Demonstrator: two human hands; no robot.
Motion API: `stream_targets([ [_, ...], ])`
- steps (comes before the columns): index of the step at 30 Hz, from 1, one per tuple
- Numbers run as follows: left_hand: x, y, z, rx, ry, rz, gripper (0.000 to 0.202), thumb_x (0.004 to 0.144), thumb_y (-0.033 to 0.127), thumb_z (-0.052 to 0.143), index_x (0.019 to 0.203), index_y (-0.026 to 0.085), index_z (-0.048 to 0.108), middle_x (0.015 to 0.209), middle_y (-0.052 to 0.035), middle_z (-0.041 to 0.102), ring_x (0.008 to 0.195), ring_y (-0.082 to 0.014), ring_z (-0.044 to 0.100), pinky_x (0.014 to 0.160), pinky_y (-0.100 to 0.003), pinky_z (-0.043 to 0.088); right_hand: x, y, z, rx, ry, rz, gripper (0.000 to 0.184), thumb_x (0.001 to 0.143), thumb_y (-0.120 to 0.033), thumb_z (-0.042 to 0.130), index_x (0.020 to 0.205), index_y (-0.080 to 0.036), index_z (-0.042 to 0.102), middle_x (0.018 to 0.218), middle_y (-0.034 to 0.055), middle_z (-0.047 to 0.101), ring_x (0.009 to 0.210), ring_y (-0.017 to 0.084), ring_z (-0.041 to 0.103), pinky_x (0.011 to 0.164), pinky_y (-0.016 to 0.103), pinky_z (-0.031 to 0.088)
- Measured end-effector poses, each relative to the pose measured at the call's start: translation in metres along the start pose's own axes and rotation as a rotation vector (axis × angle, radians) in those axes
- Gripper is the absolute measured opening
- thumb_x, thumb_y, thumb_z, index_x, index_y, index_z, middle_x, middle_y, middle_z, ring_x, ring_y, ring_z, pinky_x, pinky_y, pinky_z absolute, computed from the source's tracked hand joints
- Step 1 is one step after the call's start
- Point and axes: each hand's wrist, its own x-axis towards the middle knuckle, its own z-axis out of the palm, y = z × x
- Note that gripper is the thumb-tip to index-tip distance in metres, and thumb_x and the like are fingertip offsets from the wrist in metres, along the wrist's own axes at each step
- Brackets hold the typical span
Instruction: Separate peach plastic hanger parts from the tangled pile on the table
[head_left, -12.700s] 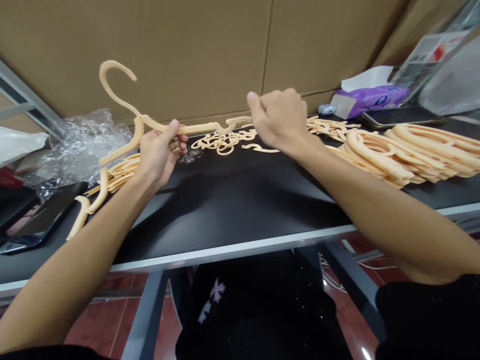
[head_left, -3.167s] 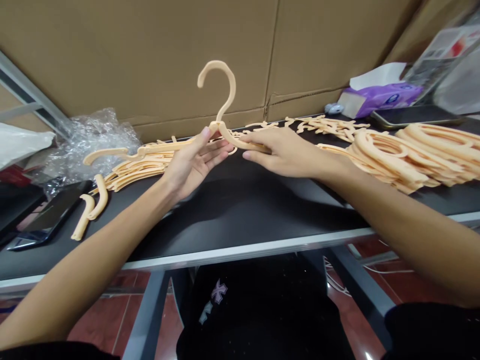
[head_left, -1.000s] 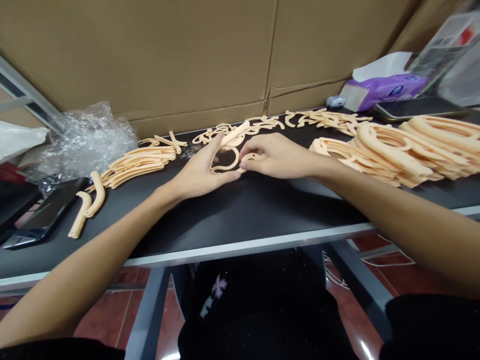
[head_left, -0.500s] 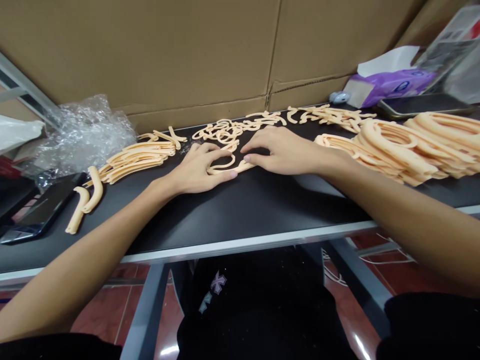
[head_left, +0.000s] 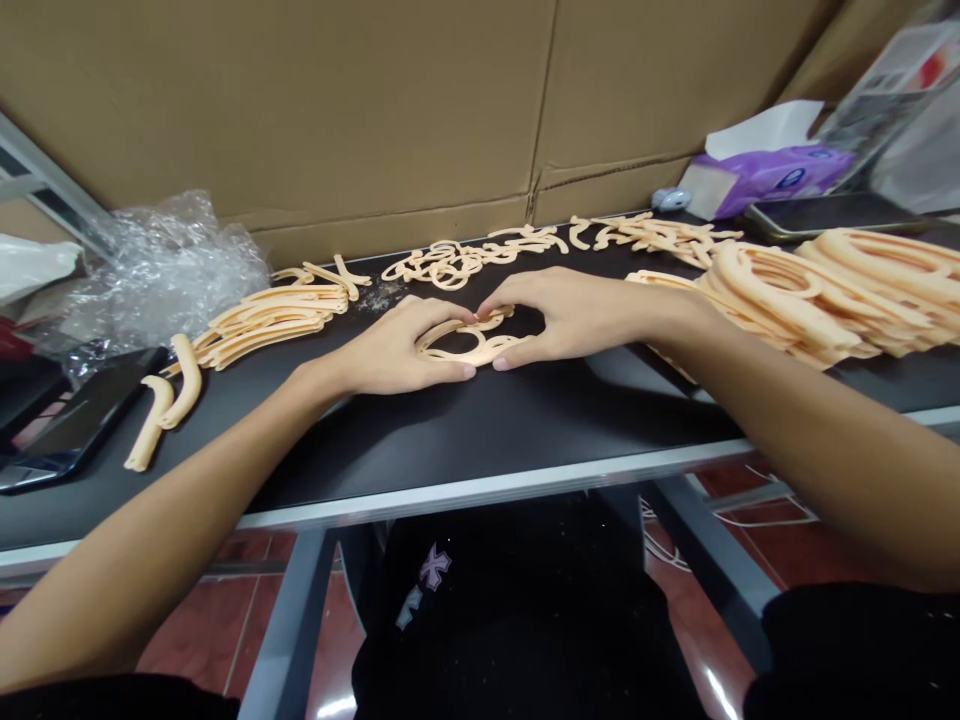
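Observation:
A peach-coloured curved frame piece point(head_left: 481, 354) with rounded openings lies on the black tabletop between my hands. My left hand point(head_left: 394, 345) grips its left end, thumb along the near edge and fingers around the far side. On the right end, my right hand point(head_left: 577, 312) holds it the same way, and the fingertips of both hands almost meet at its far edge. Parts of the piece are hidden under my fingers. Just beyond lie small loose curved pieces point(head_left: 442, 265) of the same colour.
Long strips point(head_left: 277, 318) are piled at left, beside two thicker curved pieces point(head_left: 180, 385), a dark phone point(head_left: 79, 420) and crumpled clear plastic point(head_left: 180, 245). Large curved parts point(head_left: 787, 300) are stacked at right. Behind them are a tissue pack point(head_left: 780, 180), another phone point(head_left: 832, 215) and cardboard point(head_left: 360, 110).
My hands have drawn closer together around the piece. My right hand has shifted down, its thumb now on the near edge, and the piece's parts sit closer together.

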Motion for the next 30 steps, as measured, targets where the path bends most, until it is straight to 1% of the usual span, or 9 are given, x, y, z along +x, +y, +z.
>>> stream_targets([
  [5,-0.001,-0.002,-0.002,-0.070,-0.014,-0.004,0.063,0.078,0.053,0.084,0.133,0.025,0.071,0.139,-0.0086,0.073,0.128,-0.0360,0.066,0.115,-0.051,0.049,-0.001,-0.005,-0.003,-0.016,-0.015,0.020,0.058,0.081,-0.051,0.081,0.131,-0.022,0.079,0.128,0.0105,0.080,0.112,0.029,0.072,0.095,0.038,0.054],
  [8,-0.001,-0.006,-0.001,-0.185,-0.009,0.010,0.066,0.076,0.051,0.087,0.134,0.024,0.068,0.141,-0.0107,0.070,0.134,-0.0360,0.065,0.118,-0.051,0.048,-0.002,-0.011,-0.006,-0.030,-0.013,0.039,0.054,0.081,-0.050,0.081,0.127,-0.021,0.081,0.119,0.0093,0.081,0.104,0.028,0.073,0.088,0.037,0.052],
  [10,-0.001,-0.010,0.000,-0.254,0.032,0.010,0.069,0.079,0.054,0.087,0.138,0.025,0.065,0.147,-0.0125,0.067,0.141,-0.0362,0.062,0.121,-0.052,0.046,-0.004,-0.015,-0.010,-0.032,0.030,0.054,0.046,0.083,-0.047,0.079,0.121,-0.022,0.082,0.111,0.0070,0.081,0.098,0.026,0.073,0.085,0.036,0.051],
  [13,0.000,-0.014,0.000,-0.283,0.149,0.015,0.065,0.087,0.059,0.081,0.140,0.026,0.065,0.149,-0.0135,0.067,0.141,-0.0350,0.061,0.122,-0.053,0.045,-0.012,-0.020,-0.020,-0.032,0.174,0.108,0.038,0.084,-0.041,0.078,0.117,-0.023,0.083,0.104,0.0058,0.080,0.093,0.025,0.072,0.086,0.038,0.051],
  [15,0.001,-0.015,0.001,-0.258,0.180,0.025,0.062,0.089,0.060,0.078,0.138,0.025,0.068,0.145,-0.0127,0.069,0.136,-0.0337,0.064,0.120,-0.051,0.046,-0.018,-0.020,-0.025,-0.038,0.241,0.142,0.034,0.084,-0.038,0.078,0.114,-0.023,0.083,0.101,0.0067,0.080,0.091,0.026,0.072,0.086,0.039,0.051],
  [17,0.001,-0.014,0.001,-0.202,0.155,0.029,0.057,0.089,0.059,0.078,0.134,0.024,0.071,0.139,-0.0114,0.073,0.130,-0.0322,0.066,0.117,-0.048,0.049,-0.024,-0.019,-0.027,-0.049,0.252,0.156,0.029,0.085,-0.037,0.077,0.109,-0.023,0.084,0.099,0.0074,0.080,0.091,0.027,0.072,0.085,0.040,0.052],
  [22,0.001,-0.009,0.004,-0.010,0.090,0.126,0.036,0.099,0.047,0.063,0.119,0.022,0.079,0.126,-0.0085,0.077,0.120,-0.0272,0.069,0.113,-0.045,0.050,-0.027,-0.011,-0.015,-0.070,0.134,0.129,0.024,0.092,-0.036,0.067,0.100,-0.023,0.086,0.096,0.0068,0.080,0.091,0.024,0.072,0.085,0.038,0.052],
  [25,0.001,-0.008,0.005,0.050,0.051,0.155,0.037,0.099,0.044,0.060,0.119,0.021,0.081,0.128,-0.0103,0.075,0.122,-0.0275,0.067,0.112,-0.045,0.051,-0.025,-0.010,-0.005,-0.107,0.077,0.049,0.025,0.092,-0.033,0.065,0.099,-0.022,0.086,0.099,0.0076,0.078,0.093,0.024,0.070,0.087,0.038,0.051],
  [30,0.001,-0.005,0.004,0.128,0.013,0.115,0.047,0.098,0.048,0.058,0.130,0.020,0.078,0.134,-0.0135,0.071,0.127,-0.0316,0.064,0.117,-0.052,0.048,-0.028,-0.012,0.004,-0.150,0.144,0.013,0.024,0.093,-0.033,0.065,0.097,-0.024,0.087,0.107,0.0089,0.075,0.100,0.025,0.067,0.093,0.040,0.050],
])
